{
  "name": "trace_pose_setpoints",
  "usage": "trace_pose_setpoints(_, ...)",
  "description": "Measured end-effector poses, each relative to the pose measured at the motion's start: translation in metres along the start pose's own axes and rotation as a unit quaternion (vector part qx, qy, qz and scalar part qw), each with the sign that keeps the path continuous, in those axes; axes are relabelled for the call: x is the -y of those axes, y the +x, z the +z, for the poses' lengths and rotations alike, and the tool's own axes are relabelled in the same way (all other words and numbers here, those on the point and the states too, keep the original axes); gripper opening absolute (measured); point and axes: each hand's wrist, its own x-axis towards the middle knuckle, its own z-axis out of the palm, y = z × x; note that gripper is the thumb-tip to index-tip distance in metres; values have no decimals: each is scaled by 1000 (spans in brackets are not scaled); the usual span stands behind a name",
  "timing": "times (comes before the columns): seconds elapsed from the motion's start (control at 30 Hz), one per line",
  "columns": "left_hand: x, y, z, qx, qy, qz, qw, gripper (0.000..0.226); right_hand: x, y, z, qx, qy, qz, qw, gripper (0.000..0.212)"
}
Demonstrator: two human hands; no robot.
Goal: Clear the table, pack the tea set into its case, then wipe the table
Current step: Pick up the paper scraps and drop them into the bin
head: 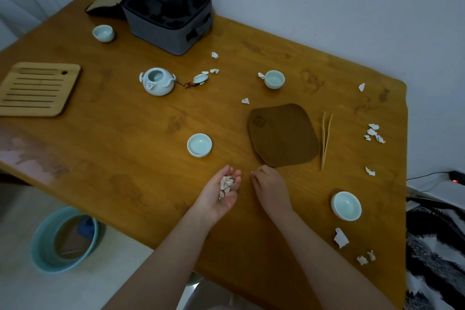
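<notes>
A: Left of the hands, what do you see?

B: Far left of the cupped palm lies a slatted bamboo tray (37, 89), and beyond it stands a pale celadon teapot (158, 82) without its lid. The grey fabric case (167, 14) is open at the far edge, well beyond both hands.

A: And the hands?

B: The left hand (221, 192) is palm up, loosely curled around a pile of torn white paper scraps (226, 185). The right hand (270, 190) is just beside it, fingers bent down; it seems to pinch a tiny scrap, but I cannot tell for sure.

A: What is at the right of the grip?

B: A brown leather mat (283, 134), thin bamboo tongs (325, 139), more loose paper bits (373, 132).

A: What can go wrong?

B: I think the pile may spill, because the palm is open and nearly full. Also a sleeve or arm reaching right could knock the small celadon cup (346, 206) near the right forearm.
</notes>
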Motion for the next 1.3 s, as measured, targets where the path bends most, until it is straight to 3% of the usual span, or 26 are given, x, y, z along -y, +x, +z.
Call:
trace_pose_setpoints(0.1,2,2,-1,-25,20,15,999,16,0,4,0,15,15,25,999,9)
trace_pose_setpoints(0.2,5,2,2,-47,2,20,999,18,8,5,-11,32,100,128,986,14)
trace_pose_setpoints(0.3,10,3,10,-86,-34,29,995,20,24,5,-34,9,267,241,933,16)
trace_pose_setpoints(0.37,15,6,16,-111,-51,32,992,20,37,2,-51,-9,359,264,895,20)
trace_pose_setpoints(0.47,23,9,24,-101,-72,13,992,23,53,-6,-66,14,392,253,884,24)
trace_pose_setpoints(0.67,46,-7,45,-56,-44,-22,997,39,55,-21,-71,45,372,239,896,29)
trace_pose_setpoints(0.77,56,-12,49,-56,-59,-23,996,39,49,-28,-77,56,387,238,889,24)
trace_pose_setpoints(1.07,87,-7,43,-58,-169,10,984,25,19,-53,-110,13,391,162,906,25)
trace_pose_setpoints(1.3,105,-21,36,-77,-126,55,988,28,-39,-94,-135,-39,390,212,895,23)
